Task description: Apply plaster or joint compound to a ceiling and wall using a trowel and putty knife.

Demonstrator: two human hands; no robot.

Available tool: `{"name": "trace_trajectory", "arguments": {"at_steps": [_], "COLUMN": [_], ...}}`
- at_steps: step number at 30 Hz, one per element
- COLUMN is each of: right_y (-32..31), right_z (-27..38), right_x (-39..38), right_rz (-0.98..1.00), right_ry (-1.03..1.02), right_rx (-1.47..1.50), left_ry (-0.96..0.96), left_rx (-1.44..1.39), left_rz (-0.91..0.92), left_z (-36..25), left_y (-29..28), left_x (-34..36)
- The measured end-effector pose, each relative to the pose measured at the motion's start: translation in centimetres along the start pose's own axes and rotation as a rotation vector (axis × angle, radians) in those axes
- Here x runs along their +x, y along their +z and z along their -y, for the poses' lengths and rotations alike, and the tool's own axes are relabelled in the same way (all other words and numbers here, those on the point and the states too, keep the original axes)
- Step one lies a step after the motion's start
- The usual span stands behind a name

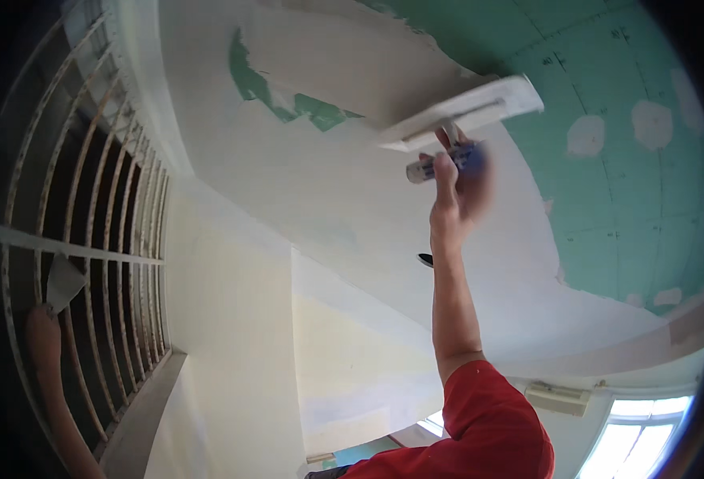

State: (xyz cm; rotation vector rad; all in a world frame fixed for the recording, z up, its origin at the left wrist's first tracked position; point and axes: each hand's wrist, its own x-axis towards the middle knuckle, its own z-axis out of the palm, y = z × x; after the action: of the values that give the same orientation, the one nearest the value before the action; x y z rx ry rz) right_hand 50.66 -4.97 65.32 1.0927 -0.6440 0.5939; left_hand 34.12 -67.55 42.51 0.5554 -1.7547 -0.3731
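Note:
Overhead, my right hand point(454, 191) is closed round the handle point(440, 165) of a plastering trowel. The long pale blade point(480, 108) is tilted and lies at or close to the ceiling; exact contact is hard to tell. White plaster point(352, 191) covers much of the ceiling round it, up to a ragged border with green board point(599, 191). Low at the far left, my left hand point(43, 327) grips a putty knife point(65, 283), its wide blade pointing up in front of the window bars. Motion blurs part of my right hand.
Rusty window bars point(88, 231) with a pale crossbar rise along the left. Bare green patches point(320, 112) show within the plaster. A cream wall point(232, 319) stands below the ceiling, with an air-conditioning unit point(558, 397) and a bright window point(635, 439) at lower right.

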Motion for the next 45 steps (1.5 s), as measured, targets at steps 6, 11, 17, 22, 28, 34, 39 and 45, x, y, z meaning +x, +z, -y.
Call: {"name": "trace_trajectory", "arguments": {"at_steps": [6, 11, 17, 22, 28, 34, 39, 45], "right_y": [11.4, 24.7, 37.1, 32.2, 5.0, -3.7, -0.7, 15.1], "right_z": [-1.7, -4.1, -5.6, -5.0, 3.6, 5.4, 1.3, -9.4], "right_x": [3.1, 6.2, 10.3, 5.8, -2.2, 0.5, 1.7, 0.1], "right_rz": [0.117, -0.024, -0.024, 0.235, 0.390, 0.286, 0.347, 0.403], "right_ry": [-0.041, -0.296, -0.338, -0.270, 0.118, 0.107, 0.112, -0.453], "right_rx": [0.044, -0.218, -0.335, -0.309, -0.201, -0.523, -0.444, -0.641], "left_ry": [0.099, 0.104, 0.126, 0.158, 0.062, 0.071, 0.092, 0.067], "left_rx": [-0.054, -0.035, -0.008, 0.013, -0.024, -0.011, 0.011, 0.038], "left_rz": [-0.088, -0.131, -0.140, -0.109, -0.029, 0.036, 0.008, 0.011], "left_z": [-1.5, -1.0, -2.1, -2.2, 0.1, 0.5, 0.4, 1.1], "left_y": [-0.3, -1.1, -1.6, 0.0, -0.4, -0.3, 1.2, 0.5], "left_x": [0.1, -0.3, -0.2, 0.8, 0.3, 0.8, 1.3, 1.4]}}
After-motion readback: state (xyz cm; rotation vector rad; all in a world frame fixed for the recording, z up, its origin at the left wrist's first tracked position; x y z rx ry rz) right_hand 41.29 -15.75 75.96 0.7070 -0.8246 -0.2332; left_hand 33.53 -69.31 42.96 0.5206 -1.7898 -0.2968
